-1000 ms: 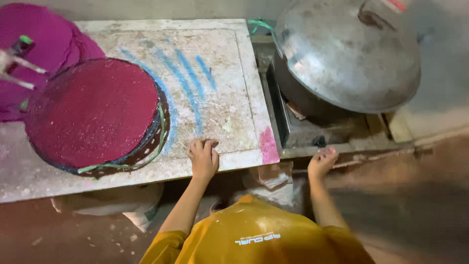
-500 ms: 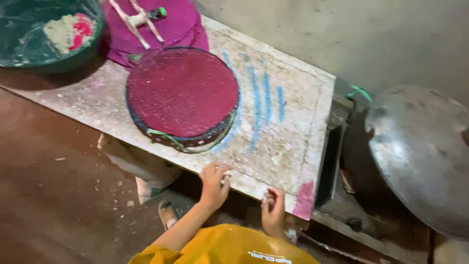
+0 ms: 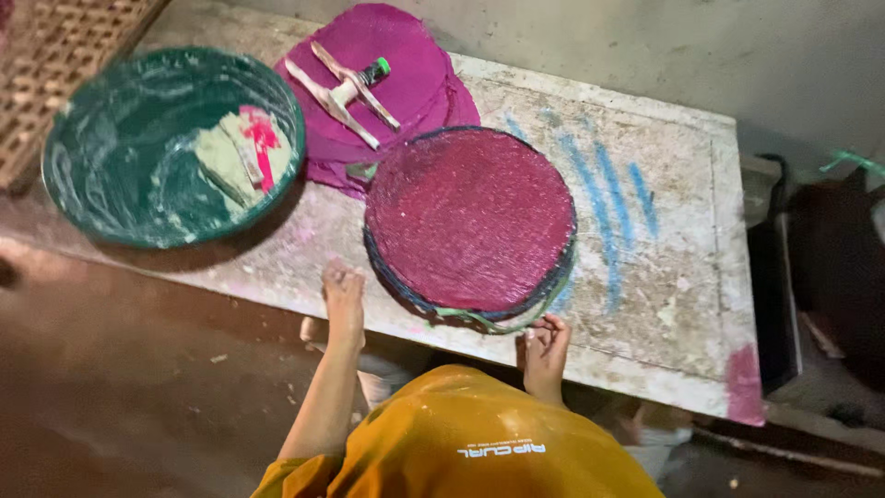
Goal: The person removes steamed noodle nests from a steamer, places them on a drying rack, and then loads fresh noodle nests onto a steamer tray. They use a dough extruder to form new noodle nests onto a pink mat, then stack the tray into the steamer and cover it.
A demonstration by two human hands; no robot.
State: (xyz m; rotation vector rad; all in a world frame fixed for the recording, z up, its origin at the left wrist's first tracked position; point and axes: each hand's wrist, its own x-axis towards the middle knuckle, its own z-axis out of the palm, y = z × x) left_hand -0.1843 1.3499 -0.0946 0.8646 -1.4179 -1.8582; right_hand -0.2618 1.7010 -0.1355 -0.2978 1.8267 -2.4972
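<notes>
We note the left hand [image 3: 344, 293] resting flat, fingers together, on the desk [image 3: 684, 304] just left of the round magenta-coated tray [image 3: 468, 221], right hand [image 3: 545, 346] curled at its near rim; lift evenly, judged best.

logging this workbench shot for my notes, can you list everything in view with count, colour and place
round dark red mesh tray: one, dark red with a dark rim, middle of the table near its front edge
pile of thin magenta discs: one pile, magenta, behind the tray and partly under it
pale wooden tool with a green cap: one, lying on the magenta pile
wide green basin: one, green with white smears, left end of the table
pale cloth with a pink stain: one, inside the basin
worn stone table: one, whitish with blue streaks and a pink corner
orange shirt: one, bottom centre
left hand: on the table edge beside the tray
right hand: at the tray's front rim
</notes>
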